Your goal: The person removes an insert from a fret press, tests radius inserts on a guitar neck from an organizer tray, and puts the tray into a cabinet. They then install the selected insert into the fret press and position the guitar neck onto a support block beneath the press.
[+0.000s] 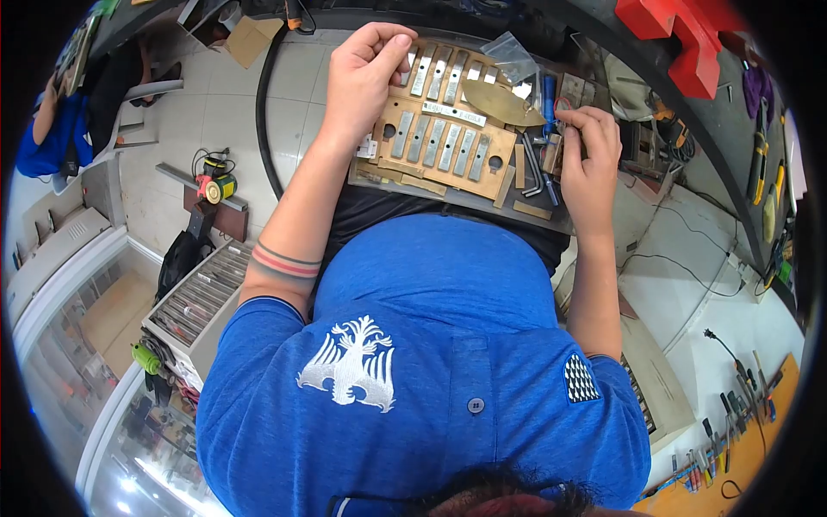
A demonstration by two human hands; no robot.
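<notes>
A tan wooden board (399, 110) lies before me, with two rows of slotted metal bars (448, 142) and a pale lettered strip (453, 113) between the rows. My left hand (366, 77) is at the board's upper left corner, finger and thumb pinched together beside the end bar; anything between them is too small to name. To the right of the board, my right hand (591, 142) has curled fingers near a blue tool (549, 95); whatever they hold is hidden. A curved brass-coloured plate (500, 102) lies over the board's upper right part, below a clear plastic bag (512, 57).
Hex keys (531, 168) and small wooden strips (519, 166) lie right of the board. A red bracket-like object (689, 43) juts in at upper right. On the left floor sits a yellow-and-red tool (215, 185); a seated person in blue (60, 133) is beyond it.
</notes>
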